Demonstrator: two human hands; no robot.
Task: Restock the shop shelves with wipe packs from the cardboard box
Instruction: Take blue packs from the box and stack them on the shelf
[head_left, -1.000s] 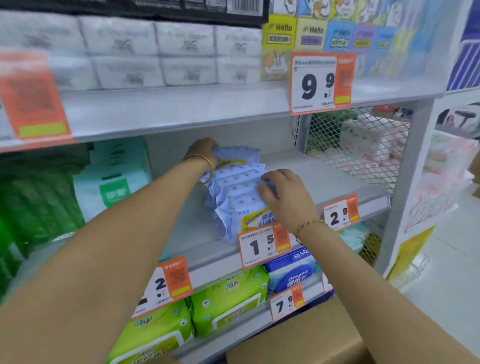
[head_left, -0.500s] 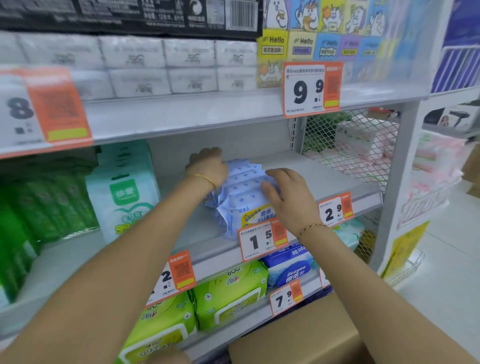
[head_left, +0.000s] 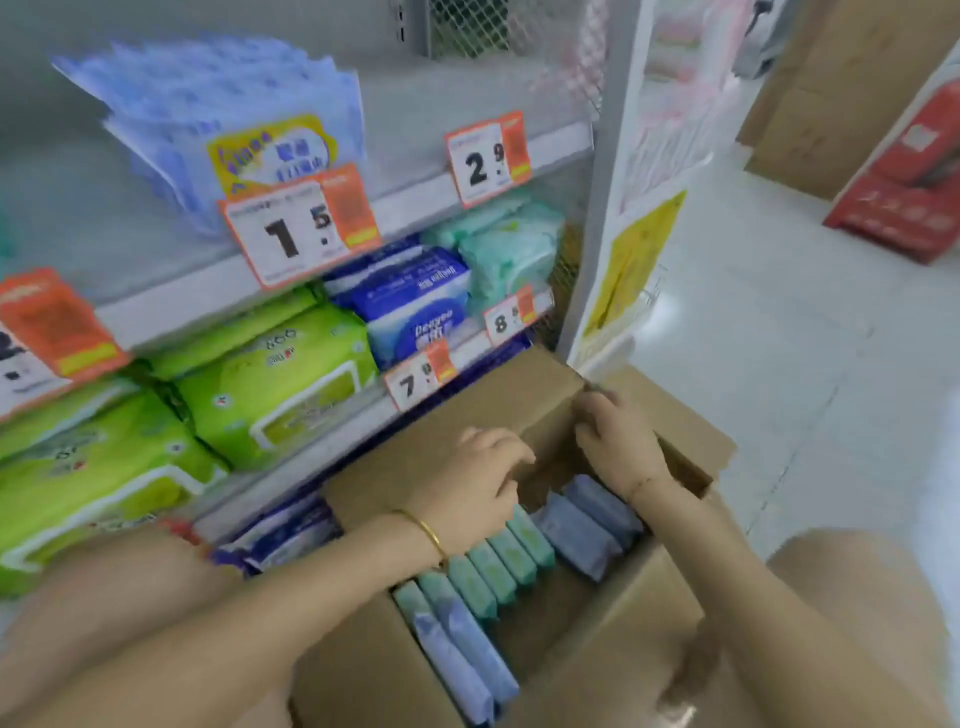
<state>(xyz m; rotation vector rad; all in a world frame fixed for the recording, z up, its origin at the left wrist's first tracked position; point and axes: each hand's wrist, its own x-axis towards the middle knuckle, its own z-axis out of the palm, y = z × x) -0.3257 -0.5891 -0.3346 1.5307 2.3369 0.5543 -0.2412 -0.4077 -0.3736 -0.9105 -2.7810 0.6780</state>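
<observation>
An open cardboard box (head_left: 613, 639) stands on the floor against the shelving, holding rows of upright teal wipe packs (head_left: 498, 566) and pale blue wipe packs (head_left: 587, 525). My left hand (head_left: 472, 488) hovers over the teal row with loosely curled fingers, holding nothing. Over the box's far end, my right hand (head_left: 613, 441) has bent fingers by the back flap, also holding nothing. A stack of pale blue wipe packs (head_left: 218, 119) leans on the grey shelf (head_left: 436, 109) above, behind the 1.5 price tag (head_left: 301, 228).
Green wipe packs (head_left: 270, 384) and blue ones (head_left: 410, 301) fill the lower shelf, mint ones (head_left: 509, 249) beside them. A white upright post (head_left: 623, 171) ends the shelving at right. More cardboard boxes (head_left: 841, 93) and a red carton (head_left: 904, 182) stand on the white floor beyond.
Both hands left the blue stack on the shelf and came down over the open box. My view dropped from the upper shelves to the box and lower shelves.
</observation>
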